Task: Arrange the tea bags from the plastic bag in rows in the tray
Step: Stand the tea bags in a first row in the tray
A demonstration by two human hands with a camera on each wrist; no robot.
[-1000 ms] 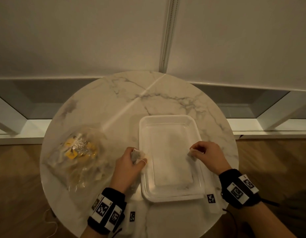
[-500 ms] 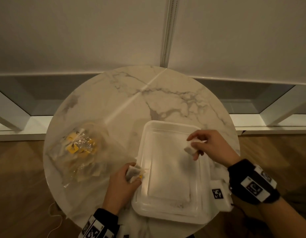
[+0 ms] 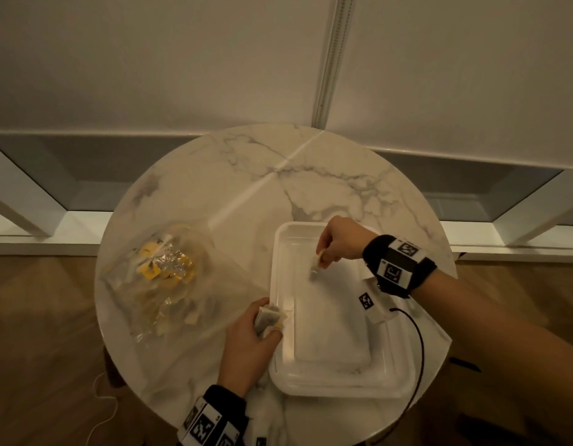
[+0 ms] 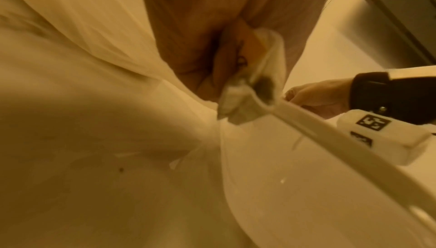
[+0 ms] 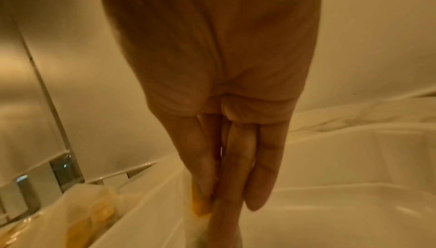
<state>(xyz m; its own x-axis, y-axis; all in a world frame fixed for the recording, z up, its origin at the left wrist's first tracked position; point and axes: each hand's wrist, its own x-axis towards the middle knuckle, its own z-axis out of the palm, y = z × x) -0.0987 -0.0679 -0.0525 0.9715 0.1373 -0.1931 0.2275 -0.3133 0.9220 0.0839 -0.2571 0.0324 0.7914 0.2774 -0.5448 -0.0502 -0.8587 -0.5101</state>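
A white rectangular tray lies on the right half of the round marble table. My right hand reaches over its far left part and pinches one tea bag, which hangs just above the tray floor; the right wrist view shows the thumb and fingers pressed on its yellow tag. My left hand rests at the tray's left rim and grips a small bunch of tea bags. The clear plastic bag, with several yellow-tagged tea bags inside, lies on the table's left.
A wall and a low grey-and-white ledge run behind the table. Wooden floor surrounds it. A black cable loops from my right wrist band over the tray's right side. A thin white cord lies on the floor at the lower left.
My right hand carried its tea bag from the tray's right edge across to the far left part and lowered it. My left hand stayed at the left rim with its tea bags.
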